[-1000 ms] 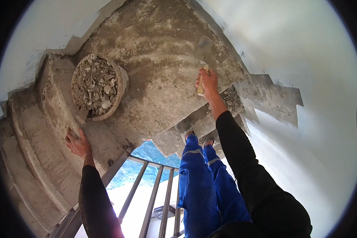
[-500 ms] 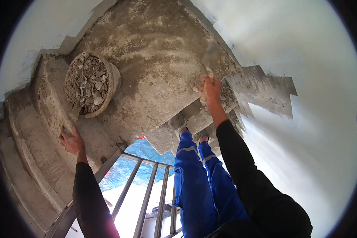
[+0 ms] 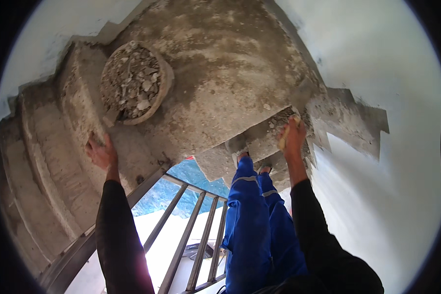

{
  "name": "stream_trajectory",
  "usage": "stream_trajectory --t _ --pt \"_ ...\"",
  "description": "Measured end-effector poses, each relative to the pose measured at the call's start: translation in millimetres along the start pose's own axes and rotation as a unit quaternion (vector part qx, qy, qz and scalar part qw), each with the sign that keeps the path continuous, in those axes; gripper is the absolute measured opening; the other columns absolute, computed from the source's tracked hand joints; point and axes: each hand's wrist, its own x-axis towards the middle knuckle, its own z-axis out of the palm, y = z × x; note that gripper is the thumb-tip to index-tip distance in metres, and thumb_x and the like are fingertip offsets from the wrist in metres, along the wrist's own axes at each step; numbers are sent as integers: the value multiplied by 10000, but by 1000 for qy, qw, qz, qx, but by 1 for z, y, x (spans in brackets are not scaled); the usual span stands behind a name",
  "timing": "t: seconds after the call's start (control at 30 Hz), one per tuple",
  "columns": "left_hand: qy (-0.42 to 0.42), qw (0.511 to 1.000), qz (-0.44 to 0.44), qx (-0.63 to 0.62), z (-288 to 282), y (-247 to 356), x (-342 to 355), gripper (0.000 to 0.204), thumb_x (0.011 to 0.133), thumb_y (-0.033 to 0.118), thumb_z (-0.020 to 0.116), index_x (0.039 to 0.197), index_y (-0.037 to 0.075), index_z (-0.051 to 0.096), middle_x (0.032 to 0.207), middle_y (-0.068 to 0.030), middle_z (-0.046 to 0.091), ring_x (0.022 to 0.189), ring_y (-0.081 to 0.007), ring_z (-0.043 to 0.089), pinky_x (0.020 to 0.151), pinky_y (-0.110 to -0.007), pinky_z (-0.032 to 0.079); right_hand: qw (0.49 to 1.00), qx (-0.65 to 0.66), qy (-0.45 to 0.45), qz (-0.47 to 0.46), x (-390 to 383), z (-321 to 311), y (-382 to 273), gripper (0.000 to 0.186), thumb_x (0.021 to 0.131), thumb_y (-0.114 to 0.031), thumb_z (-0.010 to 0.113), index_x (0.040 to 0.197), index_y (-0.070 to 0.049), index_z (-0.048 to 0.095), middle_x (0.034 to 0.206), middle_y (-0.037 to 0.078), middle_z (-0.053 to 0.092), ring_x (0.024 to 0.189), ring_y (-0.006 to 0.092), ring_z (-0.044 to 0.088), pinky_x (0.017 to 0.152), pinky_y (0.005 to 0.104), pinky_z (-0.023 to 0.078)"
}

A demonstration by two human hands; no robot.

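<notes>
My right hand (image 3: 294, 137) is wrapped round the pale handle of a scraper (image 3: 282, 142). Its wide blade, hard to make out against the concrete, points at the corner where the landing (image 3: 215, 117) meets the wall. Loose crumbs of rubble (image 3: 274, 125) lie on the step just below that edge. On the left, my left hand (image 3: 103, 153) rests with fingers apart on the concrete step (image 3: 83, 98), holding nothing that I can see. Beyond it stands a round bucket (image 3: 167, 81) heaped with broken rubble (image 3: 142, 90).
A metal railing (image 3: 181, 240) runs between my left arm and my blue-trousered legs (image 3: 245, 210). Curved concrete stairs (image 3: 46, 152) are at the left. A white wall (image 3: 367, 196) with a grey unpainted band (image 3: 350, 120) flanks the right side.
My right hand and the scraper have moved right and nearer, to the landing's corner by the wall. The view has shifted, while my left hand stays on the step.
</notes>
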Motion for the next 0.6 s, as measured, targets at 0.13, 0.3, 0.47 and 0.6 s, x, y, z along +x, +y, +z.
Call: stream_trajectory --t 0.13,0.3,0.47,0.6 --pt "10 1000 9 6 -9 -10 5 647 921 541 658 1471 231 515 1456 -123 479 1383 -378 433 1066 -590 407 978 -156 -137 6 -57 12 15 135 1003 -209 680 984 -115 585 693 -11 571 518 96 572 438 276 492" --pt "6 1000 8 10 -4 -7 5 662 915 541 666 1473 220 513 1458 -126 479 1379 -380 436 1060 -603 407 961 -175 -213 -3 -48 15 58 224 988 -249 715 997 -83 566 678 -7 562 491 98 564 427 281 497" --pt "20 1000 10 10 -8 -10 2 667 911 547 666 1470 219 510 1452 -133 481 1375 -381 437 1053 -598 409 988 -124 -82 33 -74 7 45 176 999 -236 691 1028 -106 576 706 -18 559 519 93 559 418 276 475" --pt "12 1000 4 -4 -11 1 0 653 921 530 656 1475 223 496 1448 -122 485 1382 -373 427 1063 -594 393 959 -181 -216 7 -88 46 47 162 997 -204 677 1039 -86 575 718 -7 580 503 85 559 401 274 462"
